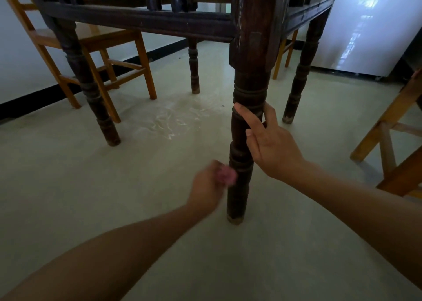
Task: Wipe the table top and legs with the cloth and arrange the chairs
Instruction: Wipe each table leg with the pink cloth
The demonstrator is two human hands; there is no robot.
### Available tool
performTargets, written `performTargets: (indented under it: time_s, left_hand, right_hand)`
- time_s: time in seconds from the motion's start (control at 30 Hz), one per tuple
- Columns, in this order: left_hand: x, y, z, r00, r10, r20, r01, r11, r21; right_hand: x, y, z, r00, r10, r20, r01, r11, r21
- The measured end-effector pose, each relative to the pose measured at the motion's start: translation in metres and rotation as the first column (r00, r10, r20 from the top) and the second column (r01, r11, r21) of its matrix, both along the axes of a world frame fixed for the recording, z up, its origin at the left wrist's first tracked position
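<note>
Leg-wiping stage. The left hand (209, 183), blurred, grips the pink cloth (226, 175) against the lower part of the near leg (238, 138) of the dark desk (141, 20). The right hand (271, 143), fingers straight and spread, steadies the same leg higher up. The desk top is out of view, so its state cannot be told. Three other legs probably remain to be wiped. One chair (96, 38) at the left and a second chair (388, 129) at the right appear not yet arranged.
</note>
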State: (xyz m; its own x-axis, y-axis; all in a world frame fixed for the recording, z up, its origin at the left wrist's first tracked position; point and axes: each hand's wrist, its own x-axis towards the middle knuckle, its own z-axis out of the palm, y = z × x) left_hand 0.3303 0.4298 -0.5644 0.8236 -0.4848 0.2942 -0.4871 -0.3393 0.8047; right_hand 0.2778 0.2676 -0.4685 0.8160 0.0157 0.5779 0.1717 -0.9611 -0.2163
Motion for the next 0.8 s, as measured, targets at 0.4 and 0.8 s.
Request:
performTargets:
  time_s: [0.4, 0.8]
  left_hand:
    - [-0.006, 0.009, -0.011, 0.978, -0.120, 0.172, 0.035, 0.902, 0.430]
    - [0.009, 0.011, -0.042, 0.976, -0.175, 0.127, 0.068, 0.806, 0.587]
  right_hand:
    - [-0.003, 0.007, -0.002, 0.999, -0.053, -0.011, 0.053, 0.998, 0.031]
    - [-0.004, 0.007, -0.001, 0.999, -0.053, 0.002, 0.053, 0.999, 0.014]
